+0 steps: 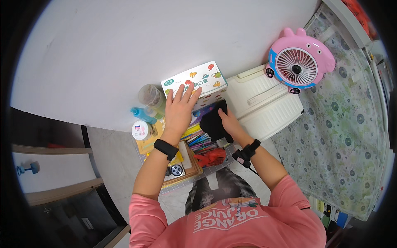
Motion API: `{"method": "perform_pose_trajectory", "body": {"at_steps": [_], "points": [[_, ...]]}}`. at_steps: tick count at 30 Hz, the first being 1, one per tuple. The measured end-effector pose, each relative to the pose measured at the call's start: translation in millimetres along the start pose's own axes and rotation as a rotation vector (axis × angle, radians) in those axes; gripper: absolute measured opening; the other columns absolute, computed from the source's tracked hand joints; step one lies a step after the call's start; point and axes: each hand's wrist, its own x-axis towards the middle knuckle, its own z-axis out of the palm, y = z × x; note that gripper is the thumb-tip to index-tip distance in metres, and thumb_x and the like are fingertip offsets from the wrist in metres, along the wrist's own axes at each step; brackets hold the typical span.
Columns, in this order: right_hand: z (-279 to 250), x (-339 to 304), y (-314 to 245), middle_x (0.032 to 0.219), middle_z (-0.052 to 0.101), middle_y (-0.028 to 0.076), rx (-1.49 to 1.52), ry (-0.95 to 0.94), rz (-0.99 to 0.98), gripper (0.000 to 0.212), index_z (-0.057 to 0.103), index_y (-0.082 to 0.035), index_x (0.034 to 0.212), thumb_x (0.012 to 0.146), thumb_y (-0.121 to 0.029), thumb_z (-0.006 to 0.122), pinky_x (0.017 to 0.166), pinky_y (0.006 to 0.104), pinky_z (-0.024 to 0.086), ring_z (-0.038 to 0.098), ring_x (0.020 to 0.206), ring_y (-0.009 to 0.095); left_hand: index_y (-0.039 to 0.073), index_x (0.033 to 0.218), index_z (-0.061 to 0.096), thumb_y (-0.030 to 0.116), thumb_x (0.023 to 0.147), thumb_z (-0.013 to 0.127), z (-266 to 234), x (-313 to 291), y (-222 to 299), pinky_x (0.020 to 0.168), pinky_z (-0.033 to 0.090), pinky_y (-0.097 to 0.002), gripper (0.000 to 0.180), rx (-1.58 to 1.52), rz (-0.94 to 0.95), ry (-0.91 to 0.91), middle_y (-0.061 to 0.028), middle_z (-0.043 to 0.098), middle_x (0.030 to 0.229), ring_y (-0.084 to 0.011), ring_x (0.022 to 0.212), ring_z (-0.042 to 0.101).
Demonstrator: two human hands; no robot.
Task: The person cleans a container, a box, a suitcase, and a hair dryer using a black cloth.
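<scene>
My left hand (181, 108) lies with its fingers spread on the top of a white cardboard box (213, 77) printed with small cartoon pictures. My right hand (230, 123) is closed on a soft black cloth (212, 125), its thumb on the near side; the cloth's exact kind cannot be made out. The cloth hangs just in front of the box, over a heap of pens (202, 142) in several colours. A red plastic bag (211, 158) lies nearer to me, beside the pens.
Left of the box stand a clear plastic cup (150, 96), a blue bottle (142, 114) and a white round tub (141, 130). A white suitcase (271, 111) is on the right, with a pink animal-shaped fan (304, 45) on it. A patterned curtain (331, 136) hangs beyond.
</scene>
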Motion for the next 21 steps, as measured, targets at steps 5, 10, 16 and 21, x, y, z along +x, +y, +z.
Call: {"method": "perform_pose_trajectory", "body": {"at_steps": [5,10,16,21], "points": [[5.1,14.6,-10.3,0.142,0.029,0.020,0.216,0.071,0.055,0.057,0.023,-0.003,0.141,0.091,-0.022,0.044,0.107,0.0319,0.020,0.024,0.134,0.031,0.021,0.128,0.047,-0.005,0.072,0.053,4.6,-5.2,8.4,0.102,0.030,-0.0465,0.063,0.022,-0.080,0.025,-0.0057,0.049,0.130,-0.0283,0.121,0.043],[-3.3,25.6,-7.4,0.141,0.032,0.021,0.063,-0.017,0.011,0.059,0.022,-0.004,0.141,0.089,-0.019,0.045,0.106,0.0314,0.023,0.028,0.132,0.032,0.019,0.128,0.047,-0.006,0.072,0.054,2.8,-6.1,9.3,0.103,0.028,-0.0482,0.062,0.022,-0.074,0.004,-0.0074,0.049,0.130,-0.0308,0.122,0.042],[-44.4,10.0,4.3,0.105,0.060,0.024,0.033,0.062,0.106,0.040,0.050,0.004,0.117,0.090,-0.024,0.046,0.084,0.0351,0.043,0.058,0.098,0.031,0.012,0.118,0.054,0.009,0.071,0.061,23.9,-57.4,46.8,0.091,0.033,-0.0456,0.047,-0.186,0.049,0.231,-0.0077,0.052,0.116,-0.0288,0.111,0.046],[-91.1,-63.5,-16.5,0.089,0.063,0.020,-0.069,-0.003,-0.001,0.039,0.055,0.005,0.104,0.092,-0.031,0.048,0.074,0.0341,0.046,0.062,0.081,0.027,0.007,0.099,0.059,0.016,0.074,0.065,70.7,-112.1,88.8,0.078,0.039,-0.0380,0.027,-0.383,-0.059,-0.157,-0.0108,0.059,0.098,-0.0289,0.093,0.054]]}}
